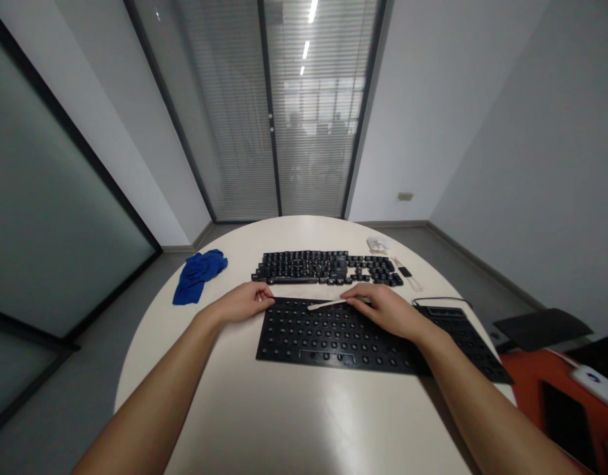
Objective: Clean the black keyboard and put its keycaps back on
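Observation:
The black keyboard base (328, 336) lies across the table in front of me, its keycaps off and its switch posts bare. My left hand (247, 302) is closed at its upper left corner, thumb and fingers pinching the edge. Between the thumb and fingers of my right hand (380, 307) is a slim white cotton swab (326, 305). Its tip points left and rests over the upper rows of the base. My right wrist and forearm hide part of the base. Beyond it, the removed black keycaps (304, 265) are laid out in rows in keyboard order.
A crumpled blue cloth (198, 274) lies at the left. At the far right are a small clear bag (378, 244) with white contents and a wire keycap puller (405, 271). A cable (442, 299) loops behind the base. An orange chair (541, 382) stands beside the round table (264, 415).

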`<state>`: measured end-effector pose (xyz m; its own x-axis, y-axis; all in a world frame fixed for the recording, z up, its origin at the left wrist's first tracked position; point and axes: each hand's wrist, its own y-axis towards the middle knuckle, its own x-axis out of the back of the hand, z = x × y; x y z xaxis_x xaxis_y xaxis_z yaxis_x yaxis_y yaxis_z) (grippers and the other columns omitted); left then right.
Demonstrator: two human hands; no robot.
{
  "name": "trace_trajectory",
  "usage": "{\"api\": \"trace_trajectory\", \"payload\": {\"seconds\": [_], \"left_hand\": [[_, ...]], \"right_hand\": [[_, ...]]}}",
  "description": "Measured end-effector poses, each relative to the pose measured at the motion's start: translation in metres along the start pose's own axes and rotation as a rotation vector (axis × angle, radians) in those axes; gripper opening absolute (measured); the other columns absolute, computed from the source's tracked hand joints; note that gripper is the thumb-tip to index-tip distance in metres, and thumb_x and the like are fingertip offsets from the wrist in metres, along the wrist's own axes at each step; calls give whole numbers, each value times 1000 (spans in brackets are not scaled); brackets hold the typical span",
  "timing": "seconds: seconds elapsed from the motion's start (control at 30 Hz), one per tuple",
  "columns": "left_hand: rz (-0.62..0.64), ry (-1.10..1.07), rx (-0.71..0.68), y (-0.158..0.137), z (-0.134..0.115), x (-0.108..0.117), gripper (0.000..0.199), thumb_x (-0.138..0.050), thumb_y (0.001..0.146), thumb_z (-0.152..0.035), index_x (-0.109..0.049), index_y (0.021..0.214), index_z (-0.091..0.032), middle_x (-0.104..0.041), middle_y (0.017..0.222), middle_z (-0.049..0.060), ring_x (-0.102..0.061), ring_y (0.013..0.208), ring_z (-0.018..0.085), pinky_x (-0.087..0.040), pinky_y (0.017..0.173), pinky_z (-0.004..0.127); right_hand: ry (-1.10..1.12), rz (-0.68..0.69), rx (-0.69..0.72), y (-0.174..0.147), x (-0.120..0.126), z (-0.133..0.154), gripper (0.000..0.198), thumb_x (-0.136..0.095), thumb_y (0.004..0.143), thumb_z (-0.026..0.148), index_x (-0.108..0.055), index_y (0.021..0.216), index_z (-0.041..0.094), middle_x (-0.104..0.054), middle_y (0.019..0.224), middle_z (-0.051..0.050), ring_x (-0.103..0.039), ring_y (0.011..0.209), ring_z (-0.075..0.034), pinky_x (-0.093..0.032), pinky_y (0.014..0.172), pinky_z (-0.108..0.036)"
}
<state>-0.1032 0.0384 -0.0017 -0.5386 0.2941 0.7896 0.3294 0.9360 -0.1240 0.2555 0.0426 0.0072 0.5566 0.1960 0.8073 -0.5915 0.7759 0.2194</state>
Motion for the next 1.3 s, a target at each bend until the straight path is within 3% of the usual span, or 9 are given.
{"api": "trace_trajectory", "payload": {"seconds": [0.4, 0.7, 0.93, 1.1, 1.3], "left_hand": [[31, -29, -43, 0, 12, 3, 25, -59, 82, -37, -70, 94, -18, -60, 68, -1, -55, 64, 17, -39, 59, 26], [-6, -28, -86, -1, 12, 13, 30, -62, 77, -33, -76, 98, -17, -69, 86, 6, -59, 76, 20, -44, 68, 28], [-40, -6, -116, -2, 7, 11, 28, -58, 72, -19, -76, 94, -20, -70, 88, 5, -61, 81, 21, -47, 74, 30], [-93, 55, -197, 0, 6, 10, 14, -61, 79, -24, -74, 83, -20, -69, 87, 6, -61, 82, 21, -46, 79, 31], [-93, 98, -240, 2, 6, 8, 13, -64, 84, -30, -74, 83, -20, -68, 87, 6, -61, 82, 21, -46, 79, 31]], "right_hand": [[-6, -11, -69, -2, 5, -8, 27, -51, 98, 35, -75, 107, 24, -76, 111, -6, -70, 103, -26, -54, 93, -41], [-15, -15, -66, -4, 2, -15, 28, -52, 98, 35, -74, 109, 23, -76, 112, -7, -70, 103, -26, -55, 93, -42], [-17, -31, -60, -4, 4, -15, 28, -52, 98, 35, -74, 109, 23, -76, 111, -7, -70, 102, -27, -55, 91, -43], [-22, -25, -77, -4, 5, -15, 27, -52, 98, 36, -74, 107, 23, -76, 110, -6, -71, 102, -26, -56, 90, -40], [-3, -10, -59, -3, 5, -13, 26, -53, 98, 35, -74, 107, 23, -76, 110, -6, -71, 101, -25, -56, 90, -40]]}}
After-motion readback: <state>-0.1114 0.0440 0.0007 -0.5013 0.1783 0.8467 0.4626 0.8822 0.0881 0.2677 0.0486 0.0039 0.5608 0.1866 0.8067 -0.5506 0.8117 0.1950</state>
